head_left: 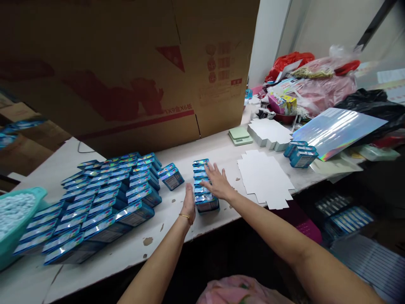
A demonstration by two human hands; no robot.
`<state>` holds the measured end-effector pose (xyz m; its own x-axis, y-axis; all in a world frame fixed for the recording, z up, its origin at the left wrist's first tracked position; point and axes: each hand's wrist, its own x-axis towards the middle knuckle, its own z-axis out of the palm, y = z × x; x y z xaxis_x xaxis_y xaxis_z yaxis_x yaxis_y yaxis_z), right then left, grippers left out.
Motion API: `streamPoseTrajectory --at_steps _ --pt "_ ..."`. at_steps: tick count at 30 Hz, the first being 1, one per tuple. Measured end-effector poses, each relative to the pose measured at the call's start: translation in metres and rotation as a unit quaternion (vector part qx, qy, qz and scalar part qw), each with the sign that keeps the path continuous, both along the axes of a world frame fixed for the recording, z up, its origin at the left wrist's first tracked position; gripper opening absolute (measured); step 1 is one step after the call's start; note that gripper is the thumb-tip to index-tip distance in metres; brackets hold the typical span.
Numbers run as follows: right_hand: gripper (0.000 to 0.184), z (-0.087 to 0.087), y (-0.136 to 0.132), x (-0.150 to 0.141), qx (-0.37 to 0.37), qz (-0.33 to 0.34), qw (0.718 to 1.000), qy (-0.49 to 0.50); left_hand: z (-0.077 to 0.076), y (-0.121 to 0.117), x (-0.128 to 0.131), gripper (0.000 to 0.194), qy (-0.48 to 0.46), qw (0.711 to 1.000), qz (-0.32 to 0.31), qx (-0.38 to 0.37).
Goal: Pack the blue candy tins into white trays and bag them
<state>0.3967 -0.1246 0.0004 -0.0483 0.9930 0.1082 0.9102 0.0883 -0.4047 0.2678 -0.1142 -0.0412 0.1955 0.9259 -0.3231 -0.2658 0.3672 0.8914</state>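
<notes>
A row of several small blue boxes [207,203] stands on the white table in front of me, running away from the front edge. My right hand [217,182] lies over the row's right side, its fingers spread across the box tops. At the left side of the row, my left hand [189,204] stands on edge with fingers straight and held together; whether it touches the boxes I cannot tell. A pair of blue boxes [172,179] sits a little farther left. Many more blue boxes [104,211] are lined up in rows at the left of the table.
A large cardboard carton [126,76] forms a wall behind the table. To the right are flat white die-cut cards [265,177], a card stack [270,131], a green scale [240,136], a few blue boxes [302,155] and a shiny sheet [341,126]. A teal basin [39,194] holds white pieces.
</notes>
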Motion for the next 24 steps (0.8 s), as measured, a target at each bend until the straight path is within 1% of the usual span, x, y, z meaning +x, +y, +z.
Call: streamPoseTrajectory --at_steps 2,3,4,7,9,10,11,12,13,15,16,17,18,19,20,21,22,24 --pt "0.064 0.007 0.024 -0.004 0.05 -0.035 0.998 -0.018 0.004 0.005 -0.002 0.064 0.009 0.999 0.044 -0.017" --pt "0.064 0.009 0.036 -0.007 0.057 -0.033 0.997 -0.03 0.006 0.008 -0.001 0.063 0.014 0.998 0.056 -0.016" --pt "0.064 0.008 0.047 -0.011 0.05 -0.018 0.998 -0.041 0.009 0.012 0.0 0.061 0.011 0.998 0.055 -0.013" --pt "0.065 0.004 0.066 -0.019 0.005 0.046 0.998 -0.051 0.018 0.022 0.007 0.057 -0.014 1.0 0.006 -0.012" --pt "0.063 0.003 0.067 -0.016 -0.016 0.078 0.996 -0.034 0.024 0.028 0.011 0.057 -0.009 0.999 -0.025 -0.019" --pt "0.06 0.002 0.064 -0.01 -0.019 0.09 0.996 -0.016 0.026 0.03 0.013 0.056 0.015 0.999 -0.028 -0.014" --pt "0.058 0.001 0.057 -0.001 -0.008 0.093 0.996 0.009 0.028 0.032 0.014 0.054 0.057 0.998 -0.035 -0.009" --pt "0.056 -0.002 0.046 0.012 0.023 0.083 0.995 0.04 0.029 0.035 0.014 0.057 0.104 0.994 -0.035 -0.005" --pt "0.055 -0.006 0.031 0.03 0.07 0.06 0.993 0.075 0.029 0.037 0.015 0.06 0.142 0.989 -0.04 -0.005" --pt "0.048 -0.019 -0.008 0.078 0.176 -0.026 0.974 0.138 0.029 0.038 0.014 0.059 0.182 0.981 -0.067 -0.021" --pt "0.04 -0.027 -0.032 0.109 0.213 -0.082 0.961 0.159 0.027 0.038 0.014 0.058 0.193 0.978 -0.078 -0.028" --pt "0.035 -0.035 -0.056 0.143 0.236 -0.159 0.944 0.167 0.025 0.036 0.015 0.056 0.205 0.975 -0.084 -0.032" --pt "0.032 -0.042 -0.08 0.18 0.243 -0.255 0.922 0.157 0.021 0.033 0.015 0.057 0.222 0.971 -0.084 -0.033" --pt "0.03 -0.047 -0.102 0.217 0.228 -0.369 0.891 0.132 0.017 0.029 0.015 0.058 0.243 0.966 -0.08 -0.025" --pt "0.03 -0.05 -0.121 0.255 0.197 -0.476 0.852 0.096 0.011 0.024 0.016 0.059 0.269 0.96 -0.073 -0.004" --pt "0.032 -0.052 -0.137 0.29 0.185 -0.519 0.831 0.083 0.005 0.019 0.016 0.06 0.294 0.953 -0.066 0.025" --pt "0.032 -0.052 -0.148 0.322 0.176 -0.54 0.82 0.074 -0.001 0.014 0.015 0.06 0.315 0.945 -0.059 0.063" --pt "0.03 -0.051 -0.159 0.373 0.156 -0.565 0.808 0.06 -0.012 0.004 0.014 0.056 0.335 0.933 -0.045 0.124"
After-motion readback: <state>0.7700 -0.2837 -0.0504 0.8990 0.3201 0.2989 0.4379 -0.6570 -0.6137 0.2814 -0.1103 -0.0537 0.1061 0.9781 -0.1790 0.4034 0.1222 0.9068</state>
